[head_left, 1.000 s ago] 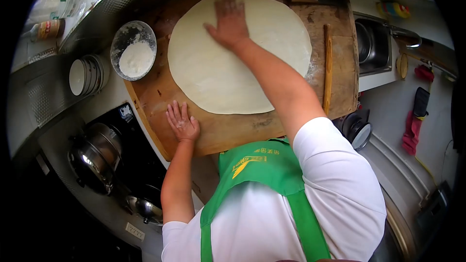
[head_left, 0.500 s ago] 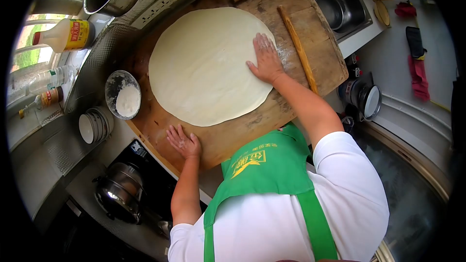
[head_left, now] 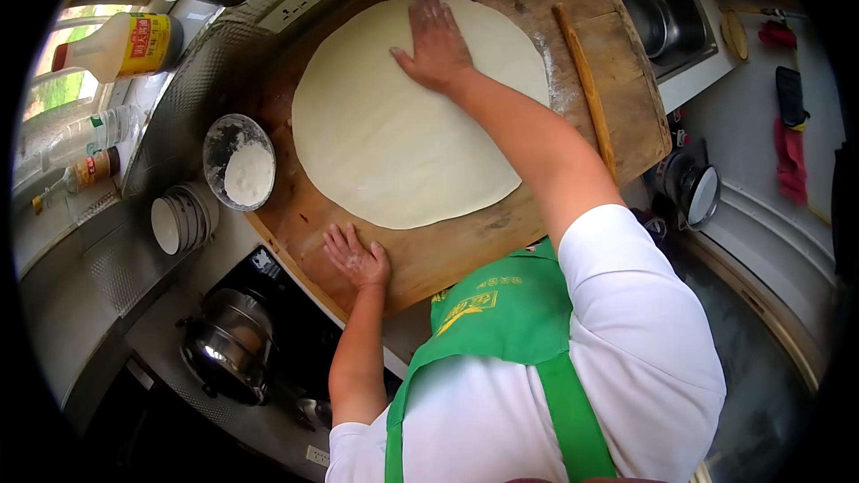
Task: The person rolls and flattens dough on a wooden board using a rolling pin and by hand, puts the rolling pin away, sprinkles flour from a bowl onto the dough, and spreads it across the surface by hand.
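Note:
A large, thin round sheet of dough lies flat on a wooden board. My right hand rests palm down on the far part of the sheet, its fingers stretched and slightly spread. On the bare wood just below the sheet's near left edge, my left hand lies flat with fingers apart and some flour on it. Neither hand holds anything. To the right of the dough, a wooden rolling pin lies on the board beside a dusting of flour.
A bowl of flour stands at the board's left edge, with stacked bowls beyond. A steel pot sits on the stove at lower left. Bottles line the windowsill. A sink lies past the board at upper right.
My right hand has moved from the right edge of the dough across to its far middle. My left hand stays on the board. The whole view has shifted slightly.

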### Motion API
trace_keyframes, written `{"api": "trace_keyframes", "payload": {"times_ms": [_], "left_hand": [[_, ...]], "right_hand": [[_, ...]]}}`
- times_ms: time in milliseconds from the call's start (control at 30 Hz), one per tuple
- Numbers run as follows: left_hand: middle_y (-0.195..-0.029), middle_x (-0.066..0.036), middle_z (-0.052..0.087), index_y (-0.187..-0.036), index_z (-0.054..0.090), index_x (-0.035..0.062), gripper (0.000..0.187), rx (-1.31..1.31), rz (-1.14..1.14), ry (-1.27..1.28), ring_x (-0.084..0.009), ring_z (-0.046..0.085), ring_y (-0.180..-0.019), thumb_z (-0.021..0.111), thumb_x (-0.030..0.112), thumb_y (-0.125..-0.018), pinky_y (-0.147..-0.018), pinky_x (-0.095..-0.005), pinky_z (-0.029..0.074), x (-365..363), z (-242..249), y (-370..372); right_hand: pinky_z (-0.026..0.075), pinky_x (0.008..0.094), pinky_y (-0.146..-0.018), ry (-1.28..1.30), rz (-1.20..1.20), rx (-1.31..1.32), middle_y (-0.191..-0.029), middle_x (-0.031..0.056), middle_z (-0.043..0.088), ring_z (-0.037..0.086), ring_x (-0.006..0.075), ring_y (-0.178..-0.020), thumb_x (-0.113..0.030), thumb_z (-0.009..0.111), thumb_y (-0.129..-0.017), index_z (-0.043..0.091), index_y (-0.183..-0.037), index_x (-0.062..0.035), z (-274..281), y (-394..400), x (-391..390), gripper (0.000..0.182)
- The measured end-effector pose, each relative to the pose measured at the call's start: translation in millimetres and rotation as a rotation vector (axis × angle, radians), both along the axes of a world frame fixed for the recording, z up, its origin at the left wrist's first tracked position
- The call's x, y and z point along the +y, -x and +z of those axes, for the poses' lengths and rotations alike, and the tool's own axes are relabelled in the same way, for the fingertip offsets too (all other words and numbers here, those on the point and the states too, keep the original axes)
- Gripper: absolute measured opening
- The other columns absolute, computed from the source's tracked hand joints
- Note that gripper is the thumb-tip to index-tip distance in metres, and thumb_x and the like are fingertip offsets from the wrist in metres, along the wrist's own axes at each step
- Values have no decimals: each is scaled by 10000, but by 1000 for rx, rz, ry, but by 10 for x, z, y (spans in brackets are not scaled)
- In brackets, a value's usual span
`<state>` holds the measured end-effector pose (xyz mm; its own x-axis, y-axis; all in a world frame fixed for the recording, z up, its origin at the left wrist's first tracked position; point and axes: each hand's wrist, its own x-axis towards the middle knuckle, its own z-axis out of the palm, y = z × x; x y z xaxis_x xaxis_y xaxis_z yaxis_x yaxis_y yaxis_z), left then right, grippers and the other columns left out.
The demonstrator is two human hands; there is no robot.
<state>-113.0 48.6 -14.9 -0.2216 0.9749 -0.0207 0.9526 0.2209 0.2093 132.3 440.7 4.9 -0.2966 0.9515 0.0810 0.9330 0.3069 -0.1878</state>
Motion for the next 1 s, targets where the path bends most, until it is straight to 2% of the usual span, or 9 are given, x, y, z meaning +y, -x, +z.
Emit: {"api": "trace_keyframes", "payload": {"times_ms": [233, 333, 467, 533, 667, 800, 867, 933, 1000], "left_hand": [[-1705, -231, 283, -1585, 397, 98, 779, -13, -26, -44, -455, 180, -1598, 601, 274, -853, -1298, -601, 120, -18, -47, 39], [-1704, -233, 286, -1588, 393, 94, 774, -28, -30, -30, -450, 182, -1599, 602, 292, -870, -1297, -604, 117, -14, -4, 8], [-1701, -227, 302, -1601, 393, 61, 725, -10, -22, -51, -450, 202, -1591, 523, 434, -992, -1290, -609, 127, -32, -86, 101], [-1667, -258, 355, -1587, 421, 34, 749, 5, -10, -141, -470, 266, -1562, 424, 570, -1064, -1262, -617, 206, 143, -194, 219], [-1609, -276, 431, -1549, 449, -20, 749, 3, 154, -230, -470, 379, -1497, 443, 560, -1075, -1223, -593, 308, 883, -346, 447], [-1454, -238, 604, -1513, 522, 31, 710, 19, 396, -138, -487, 548, -1328, 478, 564, -1046, -1097, -600, 447, 1647, -260, 464], [-1415, -199, 643, -1479, 579, 79, 669, 84, 497, -62, -458, 570, -1297, 527, 532, -989, -1078, -573, 471, 1839, -162, 394], [-1398, -171, 659, -1443, 618, 100, 640, 97, 556, -64, -426, 596, -1258, 557, 476, -929, -1065, -545, 488, 2014, -375, 540], [-1210, -163, 715, -1320, 664, 105, 469, 190, 580, -80, -355, 652, -1085, 561, 369, -947, -902, -496, 536, 2065, -311, 480]], "right_hand": [[104, 582, -1308, 69, 424, 199, -1704, 212, 318, 230, 377, -1603, -542, 530, -1007, 438, -1602, -85, -5, 1446, -986, 756], [119, 583, -1311, 87, 698, 232, -1715, 171, 315, 218, 353, -1612, -538, 604, -957, 449, -1592, -111, -129, 1152, -1870, 781], [98, 569, -1326, 49, 766, 350, -1730, 117, 308, 184, 322, -1628, -483, 588, -965, 487, -1566, -133, -313, 114, -2499, 702], [92, 561, -1329, -3, 641, 305, -1737, 102, 296, 169, 314, -1633, -479, 580, -976, 471, -1582, -136, -327, -435, -2582, 706], [81, 540, -1332, 78, 274, 192, -1749, 119, 258, 155, 320, -1636, -477, 578, -988, 401, -1621, -103, -233, -1238, -2753, 756], [66, 501, -1337, 207, -68, 172, -1765, 154, 180, 124, 324, -1641, -450, 570, -1012, 272, -1649, -6, -45, -1332, -2833, 832], [99, 493, -1334, 296, -496, 272, -1762, 158, 181, 125, 333, -1640, -339, 559, -1016, 273, -1647, 1, -40, -1108, -2803, 771], [129, 485, -1331, 312, -687, 421, -1759, 175, 174, 125, 337, -1639, -265, 548, -1003, 265, -1644, 17, -11, -964, -2707, 755], [182, 458, -1317, 245, -899, 703, -1706, 237, 268, 196, 367, -1612, -115, 590, -935, 285, -1619, 59, -107, -778, -2648, 769]]}}
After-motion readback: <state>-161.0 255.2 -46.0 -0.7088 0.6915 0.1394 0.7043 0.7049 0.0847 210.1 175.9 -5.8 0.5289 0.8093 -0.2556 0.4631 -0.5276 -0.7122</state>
